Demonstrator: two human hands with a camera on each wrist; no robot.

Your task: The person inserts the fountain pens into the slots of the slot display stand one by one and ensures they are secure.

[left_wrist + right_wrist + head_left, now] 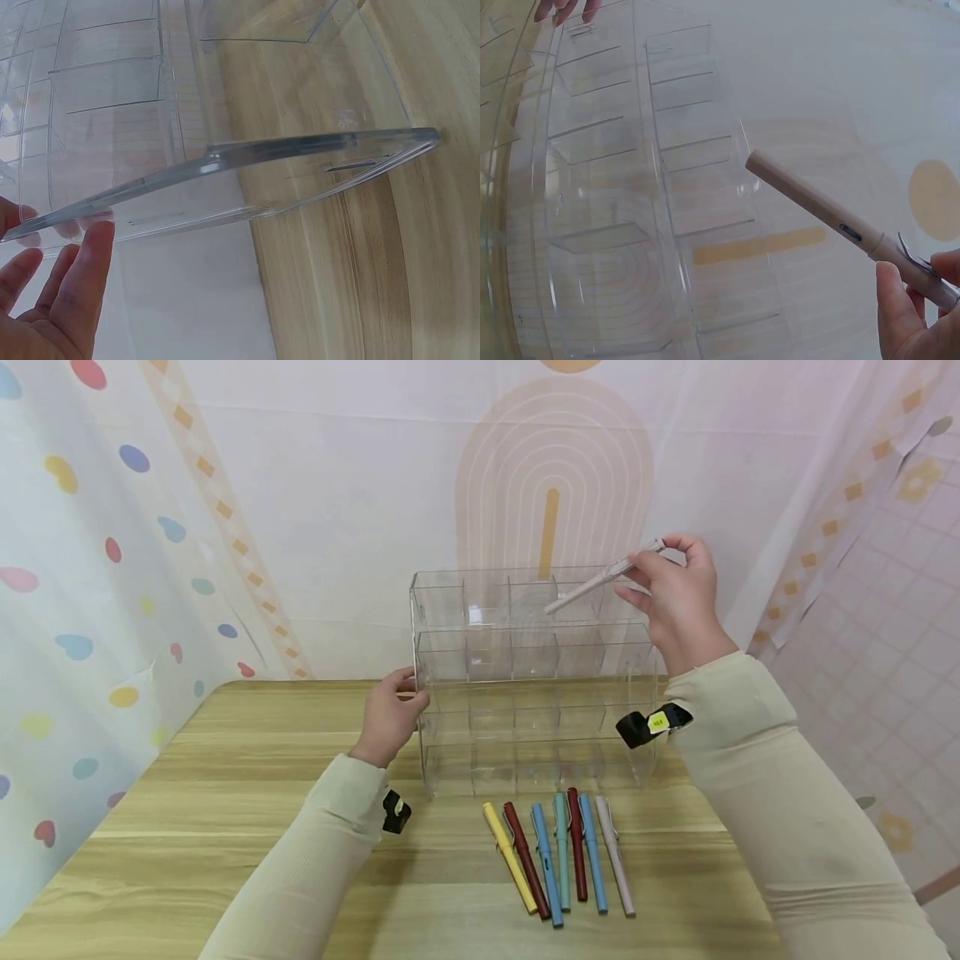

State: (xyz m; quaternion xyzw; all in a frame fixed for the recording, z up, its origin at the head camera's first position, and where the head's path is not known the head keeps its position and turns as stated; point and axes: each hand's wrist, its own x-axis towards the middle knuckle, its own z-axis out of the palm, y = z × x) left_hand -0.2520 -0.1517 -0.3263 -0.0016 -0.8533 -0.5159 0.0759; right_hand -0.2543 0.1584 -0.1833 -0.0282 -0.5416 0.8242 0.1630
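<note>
A clear acrylic organizer (536, 681), tiered and split into small compartments, stands on the table. My left hand (392, 714) holds its left side panel, with fingertips on the panel's edge in the left wrist view. Above the top tier, toward the right end, my right hand (678, 597) pinches a pale pink fountain pen (588, 592) near its clip end. The pen slants down to the left, and its free end overlaps the top compartments in the head view. In the right wrist view the pen's barrel (810, 196) shows a small dark window.
In front of the organizer lies a row of several pens: a yellow pen (512, 860), dark red, blue and teal ones, and a pale mauve pen (617, 858) at the right end. The wooden table (247, 802) meets a patterned curtain (352, 527) behind.
</note>
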